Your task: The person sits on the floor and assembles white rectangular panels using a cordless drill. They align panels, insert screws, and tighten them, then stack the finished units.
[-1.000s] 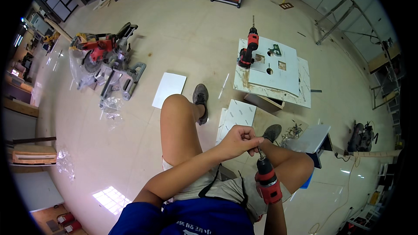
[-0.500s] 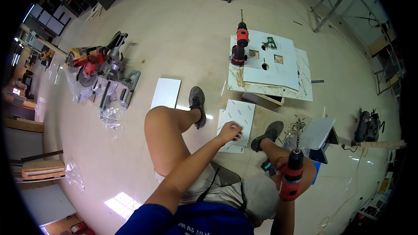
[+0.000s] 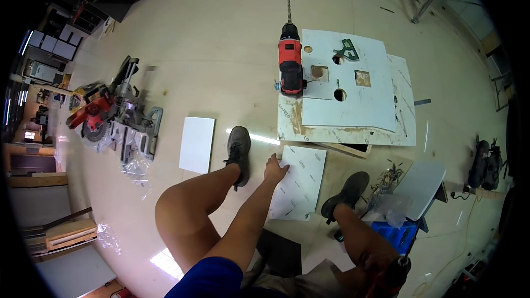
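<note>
My left hand [image 3: 274,168] stretches forward between my knees, and its fingers rest flat on the near corner of a small white panel [image 3: 301,185] lying on the floor. It holds nothing. My right hand [image 3: 381,267] sits low at the bottom right beside my right leg, closed around a red and black drill [image 3: 396,273] that is mostly cut off by the dark rim. My two grey shoes [image 3: 238,149] [image 3: 345,198] stand on either side of the panel.
A large white board [image 3: 353,105] with round and square holes lies ahead, a second red drill [image 3: 290,63] on its left edge. A mitre saw [image 3: 110,118] and another white panel [image 3: 197,144] lie left. Right: a blue box [image 3: 400,235], loose screws [image 3: 387,174], dark tools [image 3: 485,163].
My left hand has let go of the drill and reached forward onto the white panel. My right hand has carried the drill down to the lower right.
</note>
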`<state>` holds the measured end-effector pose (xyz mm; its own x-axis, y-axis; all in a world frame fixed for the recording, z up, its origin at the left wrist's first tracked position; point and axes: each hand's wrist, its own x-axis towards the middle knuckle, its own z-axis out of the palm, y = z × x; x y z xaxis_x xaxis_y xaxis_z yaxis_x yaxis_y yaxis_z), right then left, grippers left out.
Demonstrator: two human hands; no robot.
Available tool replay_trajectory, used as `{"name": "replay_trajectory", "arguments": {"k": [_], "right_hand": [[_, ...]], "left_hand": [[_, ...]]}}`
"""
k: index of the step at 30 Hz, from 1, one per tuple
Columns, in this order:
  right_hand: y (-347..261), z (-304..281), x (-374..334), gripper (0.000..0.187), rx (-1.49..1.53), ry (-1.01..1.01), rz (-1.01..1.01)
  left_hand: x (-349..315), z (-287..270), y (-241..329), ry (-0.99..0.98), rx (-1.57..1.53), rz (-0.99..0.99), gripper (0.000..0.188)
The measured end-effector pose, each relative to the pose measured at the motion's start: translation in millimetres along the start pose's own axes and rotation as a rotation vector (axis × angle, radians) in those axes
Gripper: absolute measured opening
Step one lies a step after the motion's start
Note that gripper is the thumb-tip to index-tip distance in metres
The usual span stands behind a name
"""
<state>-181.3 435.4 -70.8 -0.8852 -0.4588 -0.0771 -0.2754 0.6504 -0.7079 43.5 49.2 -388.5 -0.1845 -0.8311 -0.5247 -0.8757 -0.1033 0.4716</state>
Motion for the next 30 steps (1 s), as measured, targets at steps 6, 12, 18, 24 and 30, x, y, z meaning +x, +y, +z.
{"name": "replay_trajectory", "arguments": {"k": [6, 12, 18, 24, 30], "right_hand": [[4.7, 12.3, 11.3, 0.030, -0.113, 0.031, 0.120], [10.6, 14.4, 13.0, 0.030, -0.138, 0.038, 0.139], [11.9, 11.0, 8.8, 0.029, -0.112, 0.047, 0.105], [12.0, 15.7, -0.8, 0.029, -0.097, 0.055, 0.064], [9.2, 28.8, -2.7, 0.029, -0.112, 0.064, 0.062]], "left_hand": [[51.7, 16.1, 31.2, -0.090, 0.014, -0.098, 0.073], [64.8, 21.6, 15.9, -0.031, -0.176, -0.096, 0.058], [31.2, 14.6, -32.7, 0.049, -0.642, -0.152, 0.048], [7.8, -26.4, -114.1, 0.160, -0.847, -0.279, 0.051], [-0.4, -79.0, -144.6, -0.007, -1.016, -0.353, 0.054]]}}
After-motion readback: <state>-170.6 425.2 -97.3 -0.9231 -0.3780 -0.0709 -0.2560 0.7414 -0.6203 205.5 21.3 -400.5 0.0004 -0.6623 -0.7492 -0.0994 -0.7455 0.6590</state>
